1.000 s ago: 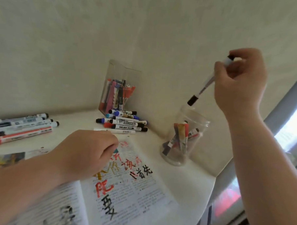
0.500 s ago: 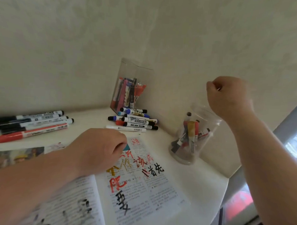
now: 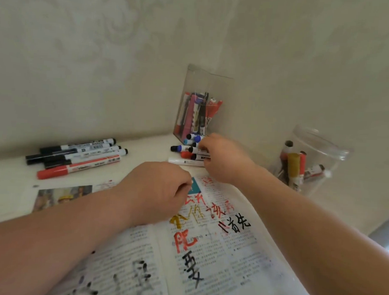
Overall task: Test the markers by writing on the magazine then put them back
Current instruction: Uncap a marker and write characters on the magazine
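Right grip [image 3: 222, 158] pinched on black-capped marker [image 3: 195, 150] in pile [image 3: 189, 137], marker lying crosswise, cap pointing left

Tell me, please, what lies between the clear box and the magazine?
A pile of markers, which the right hand touches, shown in the head view.

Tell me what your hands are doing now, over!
Left hand curled, resting on open printed magazine. Right hand on loose pile of capped markers beside clear plastic box, grip unclear. Nothing blocking.
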Available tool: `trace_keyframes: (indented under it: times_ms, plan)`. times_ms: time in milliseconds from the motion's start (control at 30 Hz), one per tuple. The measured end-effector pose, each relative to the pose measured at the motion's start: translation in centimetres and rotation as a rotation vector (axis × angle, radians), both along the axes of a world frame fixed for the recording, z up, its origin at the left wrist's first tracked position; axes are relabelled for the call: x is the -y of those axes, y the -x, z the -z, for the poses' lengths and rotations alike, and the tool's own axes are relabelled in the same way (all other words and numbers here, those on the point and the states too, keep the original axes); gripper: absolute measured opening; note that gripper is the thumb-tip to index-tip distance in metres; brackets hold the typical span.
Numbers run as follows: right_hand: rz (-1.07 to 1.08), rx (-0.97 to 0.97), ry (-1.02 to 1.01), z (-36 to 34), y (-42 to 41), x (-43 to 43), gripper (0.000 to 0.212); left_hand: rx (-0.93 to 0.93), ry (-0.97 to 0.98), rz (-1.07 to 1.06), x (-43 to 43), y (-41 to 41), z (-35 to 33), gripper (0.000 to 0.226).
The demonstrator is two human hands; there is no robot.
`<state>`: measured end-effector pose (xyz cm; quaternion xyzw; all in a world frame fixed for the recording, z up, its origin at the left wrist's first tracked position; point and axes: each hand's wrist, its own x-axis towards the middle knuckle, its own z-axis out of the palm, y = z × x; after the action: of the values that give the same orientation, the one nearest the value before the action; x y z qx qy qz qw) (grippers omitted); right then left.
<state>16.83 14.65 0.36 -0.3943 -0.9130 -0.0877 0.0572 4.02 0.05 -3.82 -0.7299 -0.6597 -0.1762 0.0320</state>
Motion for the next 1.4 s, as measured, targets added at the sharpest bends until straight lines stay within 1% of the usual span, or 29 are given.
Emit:
trace_keyframes:
  times_ms: [100,167,233,267,333,367,400,467,500,533,567,600,633,667,733,800,867,933,1067,1167,1267,1333,1400]
  plan:
    - [0.0,0.024,-0.01,0.6,0.5,-1.2,0.033,0.016,-0.024,0.005,-0.1,0.0,0.1,0.036]
    - [-0.031,0.0,-0.017,0.6,0.3,-1.3,0.03,0.038,-0.038,0.016,-0.2,0.1,0.2,0.038]
    - [-0.069,-0.077,-0.017,0.2,-0.2,-0.9,0.021,0.067,-0.073,0.026,-0.1,0.1,0.4,0.038]
    - [-0.095,-0.146,-0.013,-0.2,-0.6,-0.5,0.015,0.085,-0.097,0.027,-0.1,0.2,0.4,0.034]
    - [-0.134,-0.384,0.029,-1.1,-1.8,0.8,0.002,0.16,-0.15,0.019,-0.2,0.2,0.3,0.024]
    - [-0.152,-0.54,0.042,-1.5,-2.5,1.5,0.009,0.221,-0.171,0.01,-0.2,0.2,0.2,0.028]
    - [-0.166,-0.701,0.059,-1.8,-3.2,2.3,0.016,0.279,-0.186,0.0,-0.1,0.3,0.1,0.039]
    - [-0.164,-1.018,0.163,-2.0,-4.1,3.6,0.021,0.345,-0.209,-0.002,0.0,0.4,-0.1,0.053]
    - [-0.162,-1.142,0.291,-1.7,-4.3,3.9,0.021,0.357,-0.218,0.007,0.0,0.3,-0.2,0.056]
    - [-0.166,-1.232,0.48,-1.2,-4.2,4.2,0.02,0.356,-0.224,0.018,0.1,0.2,-0.2,0.057]
    - [-0.19,-1.279,0.699,-0.4,-4.0,4.3,0.018,0.351,-0.225,0.033,0.1,0.0,-0.3,0.055]
    - [-0.225,-1.282,0.889,0.3,-3.8,4.4,0.016,0.34,-0.221,0.048,0.0,-0.1,-0.3,0.05]
    - [-0.255,-1.259,1.003,1.0,-3.6,4.3,0.019,0.324,-0.215,0.064,-0.1,-0.2,-0.3,0.044]
    - [-0.279,-1.235,1.044,1.5,-3.5,4.4,0.027,0.304,-0.207,0.077,-0.2,-0.3,-0.3,0.037]
    - [-0.312,-1.207,0.983,2.1,-3.4,4.4,0.038,0.299,-0.185,0.078,-0.3,-0.4,-0.3,0.026]
    - [-0.326,-1.209,0.835,2.2,-3.5,4.3,0.031,0.335,-0.167,0.042,-0.3,-0.4,-0.2,0.024]
    - [-0.33,-1.26,0.761,2.1,-3.7,4.4,0.022,0.373,-0.142,0.011,-0.4,-0.5,-0.2,0.026]
    - [-0.344,-1.312,0.782,2.1,-3.7,4.6,0.019,0.408,-0.111,0.024,-0.5,-0.5,-0.1,0.026]
    - [-0.386,-1.31,0.818,2.1,-3.7,4.9,0.02,0.589,-0.034,0.107,-0.2,-0.6,-0.3,0.015]
    - [-0.417,-1.322,0.772,2.2,-3.7,5.0,0.02,0.581,-0.038,0.113,-0.2,-0.5,-0.3,0.016]
    - [-0.485,-1.376,0.751,2.0,-3.7,5.3,0.018,0.55,-0.139,0.128,0.0,-0.7,-0.5,0.016]
    - [-0.536,-1.393,0.791,1.8,-3.7,5.4,0.017,0.576,-0.159,0.123,0.1,-0.8,-0.7,0.019]
    - [-0.547,-1.322,0.836,1.9,-3.8,5.4,0.016,0.583,-0.152,0.136,0.2,-0.9,-0.8,0.016]
